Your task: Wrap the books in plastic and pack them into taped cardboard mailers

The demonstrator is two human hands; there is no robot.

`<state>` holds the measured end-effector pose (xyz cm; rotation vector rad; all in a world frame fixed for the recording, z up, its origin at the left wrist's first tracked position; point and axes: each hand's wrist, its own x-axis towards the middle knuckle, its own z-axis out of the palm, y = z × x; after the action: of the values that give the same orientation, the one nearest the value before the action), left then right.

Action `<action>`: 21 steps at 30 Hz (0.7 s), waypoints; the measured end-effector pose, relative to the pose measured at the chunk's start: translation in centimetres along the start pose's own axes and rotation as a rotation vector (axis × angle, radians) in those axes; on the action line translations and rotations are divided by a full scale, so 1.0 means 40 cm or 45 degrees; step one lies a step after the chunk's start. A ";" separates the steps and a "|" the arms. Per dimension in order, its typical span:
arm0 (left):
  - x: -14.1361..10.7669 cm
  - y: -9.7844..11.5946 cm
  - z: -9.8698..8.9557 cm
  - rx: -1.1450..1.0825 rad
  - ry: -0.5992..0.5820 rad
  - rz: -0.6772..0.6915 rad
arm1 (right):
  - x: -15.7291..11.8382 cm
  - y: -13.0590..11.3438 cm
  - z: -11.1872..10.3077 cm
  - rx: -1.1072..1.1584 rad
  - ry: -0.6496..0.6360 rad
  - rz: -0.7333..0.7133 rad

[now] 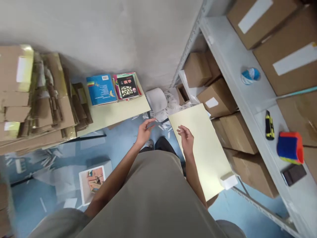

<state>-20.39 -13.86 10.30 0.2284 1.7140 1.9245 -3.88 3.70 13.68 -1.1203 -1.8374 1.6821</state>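
Note:
My left hand (144, 131) hangs in the air over the gap between two pale yellow tabletops, fingers apart and holding nothing. To its upper left, a blue book (101, 89) and a stack of booklets with a black cover (127, 86) lie on the left tabletop (111, 114). My right hand (186, 137) hovers by the near edge of the right tabletop (208, 145), its fingers loosely bent and nothing between them. A small white box (228, 180) stands at that tabletop's lower right corner.
Flattened cardboard (49, 99) is piled at the left. Metal shelving (237, 59) on the right bears cartons, a tape roll (250, 76), a yellow-black utility knife (269, 125), a blue-orange holder (290, 147) and a dark phone-like object (294, 174). Paper scraps litter the blue floor (119, 138).

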 end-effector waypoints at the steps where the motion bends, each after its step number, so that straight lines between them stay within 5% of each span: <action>1: 0.016 -0.002 -0.027 0.008 0.065 -0.011 | 0.029 -0.010 0.036 -0.025 -0.065 0.007; 7: 0.108 0.028 -0.142 -0.013 0.341 -0.016 | 0.247 -0.030 0.268 -0.064 -0.433 0.007; 14: 0.243 0.117 -0.210 0.036 0.596 -0.006 | 0.522 -0.011 0.615 -0.155 -0.842 0.080; 21: 0.337 0.139 -0.223 0.009 0.736 -0.029 | 0.691 0.005 0.864 -0.821 -0.859 0.003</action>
<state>-37.43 -15.08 11.03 -0.3833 2.0601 2.0972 -46.26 3.29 0.94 -0.7940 -2.9469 1.6268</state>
